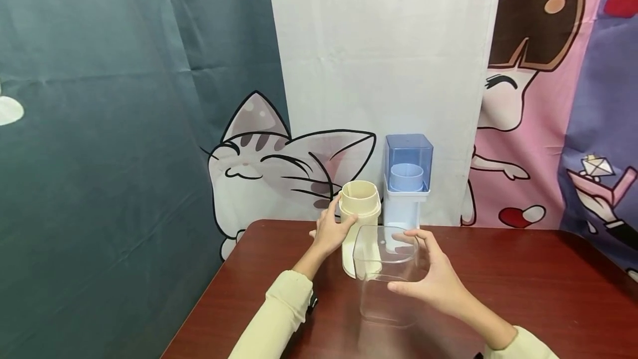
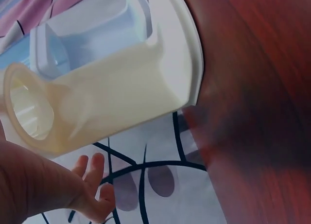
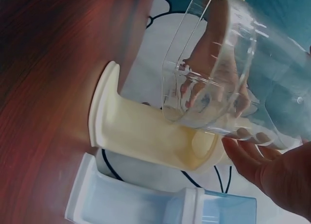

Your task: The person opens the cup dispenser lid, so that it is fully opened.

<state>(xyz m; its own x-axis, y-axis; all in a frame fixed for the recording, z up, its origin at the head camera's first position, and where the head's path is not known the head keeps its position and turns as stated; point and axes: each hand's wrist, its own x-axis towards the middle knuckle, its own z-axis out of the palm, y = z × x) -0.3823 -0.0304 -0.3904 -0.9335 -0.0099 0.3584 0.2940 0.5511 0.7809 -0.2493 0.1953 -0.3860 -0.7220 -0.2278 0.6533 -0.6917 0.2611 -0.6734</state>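
One clear container, long axis near upright, is held by the right grip before the cream dispenser the left grip clasps; the left wrist view bares fingers mostly hidden overhead.

The person wears plain, pale cream sleeves, the left sleeve creasing in soft folds toward a loose, gathered cuff with a small black piece at its edge, the right sleeve matching it in colour, while the left hand and right hand are bare.
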